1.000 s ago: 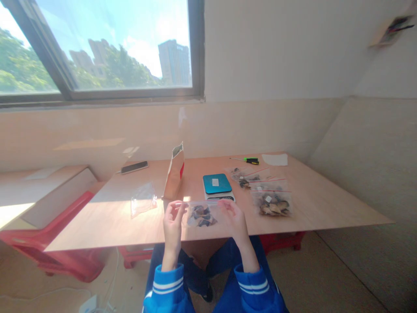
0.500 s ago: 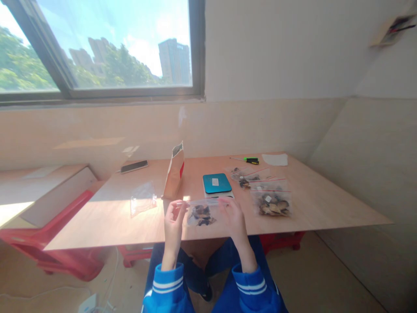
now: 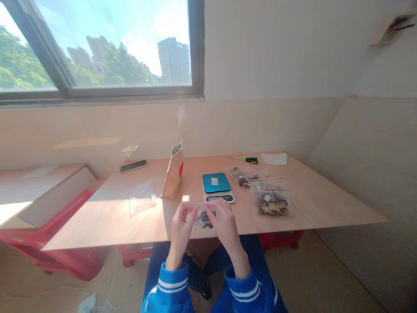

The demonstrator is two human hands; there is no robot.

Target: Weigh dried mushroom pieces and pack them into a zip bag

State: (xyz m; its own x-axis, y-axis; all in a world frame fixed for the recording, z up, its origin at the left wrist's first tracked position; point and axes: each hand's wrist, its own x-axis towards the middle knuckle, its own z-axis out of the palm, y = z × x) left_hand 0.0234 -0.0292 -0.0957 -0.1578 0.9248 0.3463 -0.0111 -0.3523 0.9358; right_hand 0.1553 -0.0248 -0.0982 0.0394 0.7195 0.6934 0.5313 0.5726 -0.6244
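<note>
A small clear zip bag (image 3: pixel 206 223) with dark dried pieces in it hangs between my hands over the table's front edge. My left hand (image 3: pixel 183 221) pinches its top edge from the left. On the same edge my right hand (image 3: pixel 224 219) is closed, its thumb and fingers near the middle. The hands hide most of the bag's upper part. Just beyond them sits a kitchen scale (image 3: pixel 216 183) with a blue top and a display at its front. To the right lie filled zip bags (image 3: pixel 273 205) of brown dried pieces with red seal lines.
Left of the scale a brown paper bag (image 3: pixel 173 174) stands upright. An unfilled clear bag (image 3: pixel 142 199) and a phone (image 3: pixel 133 166) lie farther left. Screwdrivers (image 3: pixel 250 160) and a white paper (image 3: pixel 274 159) are at the back. Red stools (image 3: pixel 282 240) show under the table.
Both hands have come closer together along the bag's top edge, the right one moving left. The scale's display, hidden before, now shows.
</note>
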